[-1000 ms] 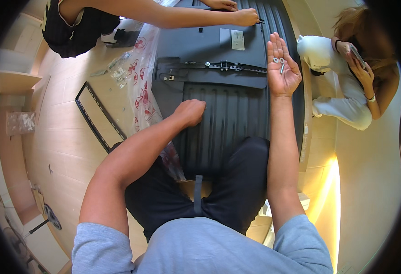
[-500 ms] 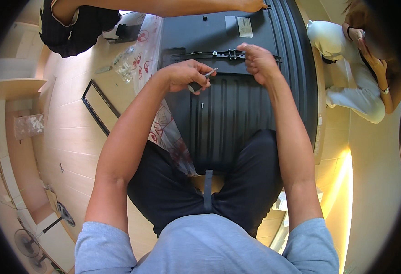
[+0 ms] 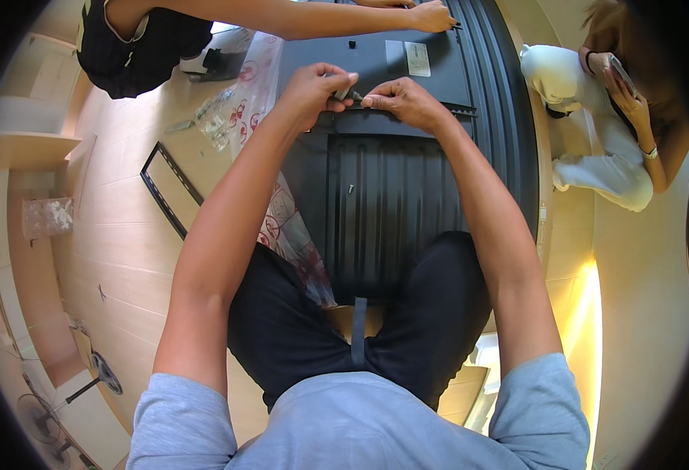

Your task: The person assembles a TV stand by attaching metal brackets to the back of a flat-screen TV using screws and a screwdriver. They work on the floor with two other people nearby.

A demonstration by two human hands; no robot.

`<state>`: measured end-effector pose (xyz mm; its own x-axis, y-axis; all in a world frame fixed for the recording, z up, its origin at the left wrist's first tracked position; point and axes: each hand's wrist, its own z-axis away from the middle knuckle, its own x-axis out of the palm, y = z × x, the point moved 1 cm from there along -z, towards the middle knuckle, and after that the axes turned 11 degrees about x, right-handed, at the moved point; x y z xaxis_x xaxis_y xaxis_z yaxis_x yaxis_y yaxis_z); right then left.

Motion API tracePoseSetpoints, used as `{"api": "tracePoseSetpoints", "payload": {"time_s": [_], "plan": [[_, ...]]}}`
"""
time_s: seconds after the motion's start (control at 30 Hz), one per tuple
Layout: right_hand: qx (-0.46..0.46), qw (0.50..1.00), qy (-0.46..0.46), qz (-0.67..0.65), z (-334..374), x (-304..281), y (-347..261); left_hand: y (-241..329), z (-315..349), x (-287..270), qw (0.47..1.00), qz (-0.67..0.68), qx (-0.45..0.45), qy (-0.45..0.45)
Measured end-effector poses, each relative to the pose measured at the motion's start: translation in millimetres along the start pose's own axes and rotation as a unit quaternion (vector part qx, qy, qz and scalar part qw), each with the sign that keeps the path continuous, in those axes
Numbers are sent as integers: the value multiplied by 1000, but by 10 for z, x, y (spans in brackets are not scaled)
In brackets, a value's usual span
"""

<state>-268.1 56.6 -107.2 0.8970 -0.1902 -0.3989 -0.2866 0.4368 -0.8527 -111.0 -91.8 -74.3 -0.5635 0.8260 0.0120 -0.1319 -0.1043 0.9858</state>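
Both my hands meet above a large black ribbed panel. My left hand is closed on a screwdriver with a dark handle; its end points toward my other hand. The thumb and fingers of my right hand are pinched together at the screwdriver's end; whatever they hold is too small to make out. Beneath the hands runs a black metal bracket, mostly covered by them. A small screw lies on the ribbed part, nearer to me.
A co-worker's hand touches the panel's far side. Clear plastic wrap lies along its left edge. A black metal frame rests on the floor at left. Another person sits at right holding a phone. A small black piece lies on the panel.
My left hand has moved up and away from me with the screwdriver. My right hand has come left, and its fingers now meet the screwdriver's end. The co-worker's second hand has appeared.
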Motion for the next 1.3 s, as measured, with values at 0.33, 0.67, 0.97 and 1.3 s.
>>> {"api": "tracePoseSetpoints", "payload": {"time_s": [0.33,0.67,0.97,1.3], "plan": [[-41,980,124,151,-467,113,358,-254,-439,143,851,-443,274,-70],[-36,992,109,51,-705,199,653,-297,-599,178,845,-453,267,-92],[-12,995,88,41,-687,181,691,-337,-612,200,850,-442,274,-84],[20,992,93,83,-620,194,628,-309,-562,189,833,-468,272,-115]]}}
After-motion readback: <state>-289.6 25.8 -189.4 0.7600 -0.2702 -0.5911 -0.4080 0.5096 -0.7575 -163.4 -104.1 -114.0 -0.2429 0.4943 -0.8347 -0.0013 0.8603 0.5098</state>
